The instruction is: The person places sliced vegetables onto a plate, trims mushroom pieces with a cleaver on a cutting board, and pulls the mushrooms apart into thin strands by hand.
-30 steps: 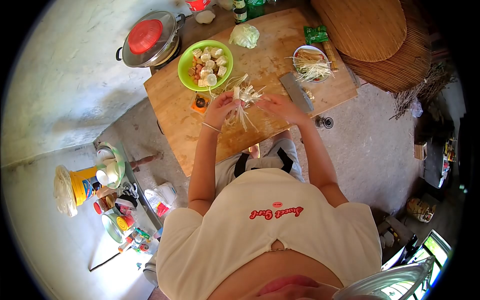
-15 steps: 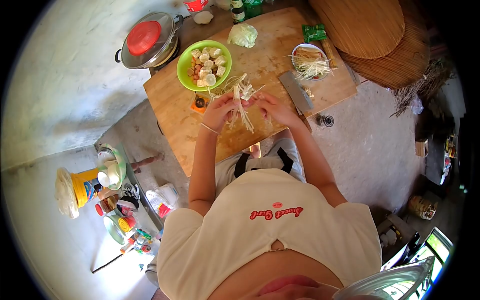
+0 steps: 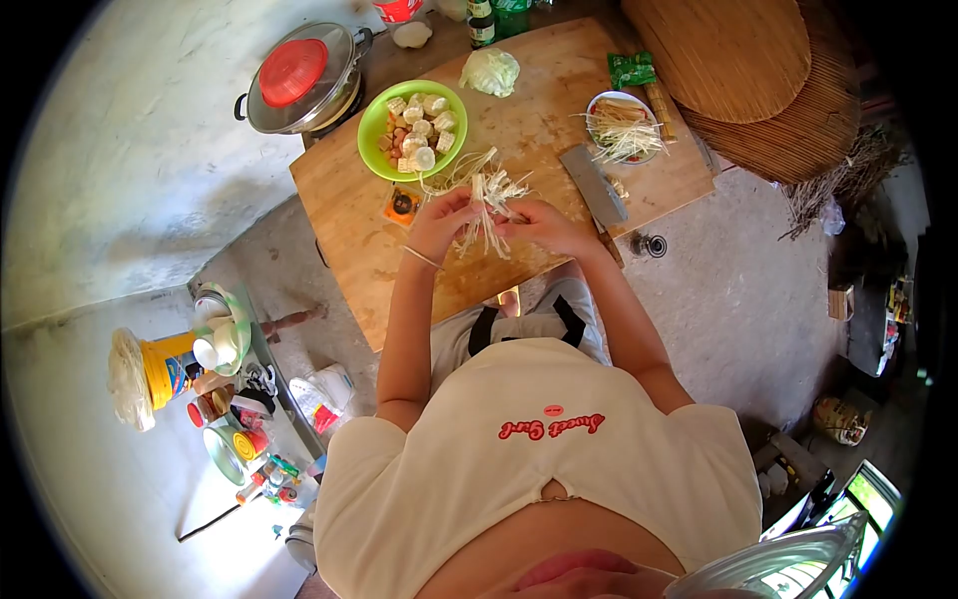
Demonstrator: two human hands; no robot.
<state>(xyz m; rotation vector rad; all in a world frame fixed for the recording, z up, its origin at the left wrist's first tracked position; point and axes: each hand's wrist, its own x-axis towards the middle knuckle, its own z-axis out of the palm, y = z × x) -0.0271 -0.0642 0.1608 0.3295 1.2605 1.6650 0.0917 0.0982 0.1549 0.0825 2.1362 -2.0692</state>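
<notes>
Pale shredded strips (image 3: 483, 214) hang in a loose bunch between my hands, over the wooden board (image 3: 349, 270). My left hand (image 3: 442, 222) is closed around the bunch from the left. On its right side my right hand (image 3: 544, 226) pinches at the strips, its fingertips partly hidden by them. A green bowl (image 3: 367, 155) with corn pieces and reddish chunks stands beyond my left hand. Near my left fingers lies a small orange packet (image 3: 402, 206). A cleaver (image 3: 593, 186) rests to the right of my right hand.
Farther back are a cabbage piece (image 3: 490, 72), a bowl of strips (image 3: 625, 128) and a green packet (image 3: 631, 69). A lidded pot (image 3: 302, 105) stands at the back left, bottles (image 3: 480, 22) at the back. Round woven lids (image 3: 768, 130) lie at the back right.
My right hand has moved away from the bunch and down, then back in against the strips. My left hand has stayed in nearly the same place, holding them.
</notes>
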